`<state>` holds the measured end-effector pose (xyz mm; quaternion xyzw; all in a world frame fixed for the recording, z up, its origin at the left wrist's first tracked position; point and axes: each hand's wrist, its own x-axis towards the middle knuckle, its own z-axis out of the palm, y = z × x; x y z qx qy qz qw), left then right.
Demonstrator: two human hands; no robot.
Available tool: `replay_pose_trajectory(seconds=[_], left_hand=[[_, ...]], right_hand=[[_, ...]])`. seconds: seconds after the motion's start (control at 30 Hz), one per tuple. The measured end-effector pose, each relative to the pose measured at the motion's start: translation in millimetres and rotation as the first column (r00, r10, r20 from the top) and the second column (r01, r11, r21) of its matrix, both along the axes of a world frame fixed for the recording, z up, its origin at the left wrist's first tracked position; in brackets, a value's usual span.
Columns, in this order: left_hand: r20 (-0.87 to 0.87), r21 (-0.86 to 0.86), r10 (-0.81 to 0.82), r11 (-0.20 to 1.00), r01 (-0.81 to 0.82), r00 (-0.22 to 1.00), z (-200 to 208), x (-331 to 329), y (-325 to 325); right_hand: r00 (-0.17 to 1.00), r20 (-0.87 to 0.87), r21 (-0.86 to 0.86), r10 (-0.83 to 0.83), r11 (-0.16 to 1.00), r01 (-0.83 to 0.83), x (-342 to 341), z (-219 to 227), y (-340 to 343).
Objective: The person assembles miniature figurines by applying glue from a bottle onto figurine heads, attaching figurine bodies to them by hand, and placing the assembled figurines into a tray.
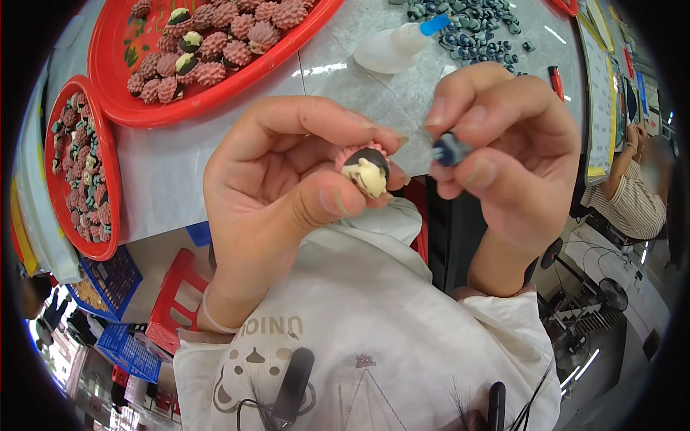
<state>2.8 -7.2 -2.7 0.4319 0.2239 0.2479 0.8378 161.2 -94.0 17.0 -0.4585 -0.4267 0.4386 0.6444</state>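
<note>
Between the thumb and fingers of my left hand [280, 172] is a small figurine head [367, 172] with a cream face, a black band and pink textured hair. My right hand [510, 144] pinches a small dark blue-grey piece [450, 149], a short gap to the right of the head. The two pieces are apart. Beyond my hands stands a translucent white squeeze bottle [392, 50] with a blue cap. A pile of similar blue-grey pieces [474, 32] lies on the table behind it.
A large red tray [144, 111] at the far left holds many pink heads. A smaller red tray [108, 241] holds pink and teal pieces. A red marker [555, 82] lies on the grey table [316, 79]. Below are a red stool [172, 294] and blue crates [129, 352]. Another person [632, 194] sits at right.
</note>
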Motion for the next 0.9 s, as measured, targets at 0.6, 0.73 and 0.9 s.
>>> replay_pose_trajectory(seconds=[0.6, 0.73, 0.9], left_hand=[[0.001, 0.176, 0.09, 0.98, -0.089, 0.996, -8.0, -2.9, 2.3], [0.063, 0.255, 0.086, 0.962, -0.1, 0.994, -9.9, -5.1, 6.2], [-0.018, 0.065, 0.145, 0.987, -0.144, 0.989, 7.0, -3.0, 4.2]], right_hand=[[0.835, 0.492, 0.31, -0.245, 0.946, 0.094, -19.1, -6.4, 8.8], [0.778, 0.568, 0.317, -0.268, 0.944, 0.095, -21.2, -2.6, 13.1], [0.756, 0.587, 0.322, -0.29, 0.94, 0.11, -34.4, -4.9, 20.0]])
